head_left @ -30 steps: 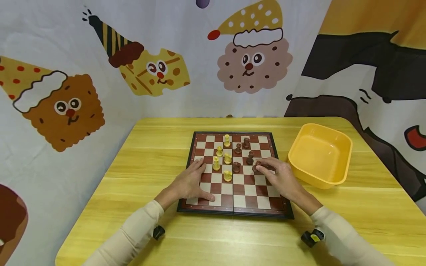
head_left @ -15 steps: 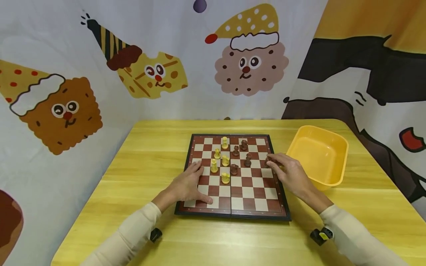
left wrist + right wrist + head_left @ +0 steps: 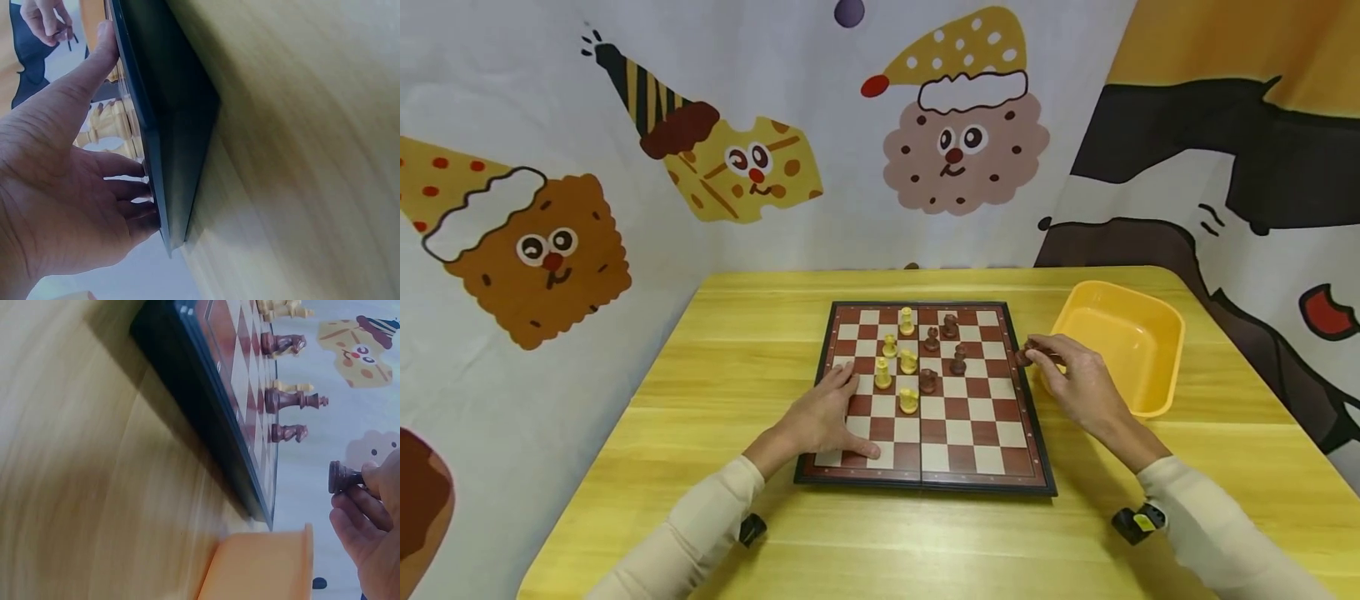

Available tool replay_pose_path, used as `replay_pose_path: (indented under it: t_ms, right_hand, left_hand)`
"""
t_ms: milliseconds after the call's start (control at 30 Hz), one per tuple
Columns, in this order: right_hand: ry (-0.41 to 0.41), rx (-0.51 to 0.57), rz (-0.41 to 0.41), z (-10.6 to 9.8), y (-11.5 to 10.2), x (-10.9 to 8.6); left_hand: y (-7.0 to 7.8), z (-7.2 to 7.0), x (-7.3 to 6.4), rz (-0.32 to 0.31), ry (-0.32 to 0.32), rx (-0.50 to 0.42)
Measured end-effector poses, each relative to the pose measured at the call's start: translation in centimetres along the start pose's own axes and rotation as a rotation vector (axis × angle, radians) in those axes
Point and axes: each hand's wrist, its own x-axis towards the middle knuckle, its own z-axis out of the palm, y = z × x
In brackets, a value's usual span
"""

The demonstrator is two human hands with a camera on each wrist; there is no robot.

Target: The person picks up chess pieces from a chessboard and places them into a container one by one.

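Note:
My right hand pinches a dark brown chess piece by its upper part, its base showing and its top hidden by the fingers. It is just past the right edge of the chessboard, at the near left side of the yellow bin. My left hand rests on the board's left side, thumb and fingers spread. Cream pieces stand left of the fold, among them a knight. To the right of it are a dark knight, a dark king and other dark pieces.
The board lies unfolded on a yellow wood-grain table. Behind the table hangs a white cloth printed with cartoon snacks. A black wrist camera sits under the right sleeve, another camera under the left.
My right hand has carried the dark chess piece rightward, from a square on the board's right half to beyond the edge by the bin. My left hand has stayed on the board.

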Motion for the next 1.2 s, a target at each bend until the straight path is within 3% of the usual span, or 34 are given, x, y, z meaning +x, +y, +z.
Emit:
replay_pose_path:
  t_ms: [167, 400, 800, 1200]
  right_hand:
    - [0.001, -0.027, 0.000, -0.5, 0.4, 0.1]
    - [-0.010, -0.009, 0.062, -1.2, 0.8, 0.1]
    - [0.041, -0.053, 0.132, -2.2, 1.3, -0.3]
    - [0.046, -0.043, 0.178, -3.6, 3.3, -0.1]
  left_hand:
    - [0.0, -0.1, 0.0, -0.003, -0.001, -0.018]
    - [0.1, -0.2, 0.0, -0.020, 0.008, -0.024]
    - [-0.1, 0.1, 0.2, -0.030, -0.013, -0.031]
    - [0.0, -0.1, 0.1, -0.027, -0.011, -0.010]
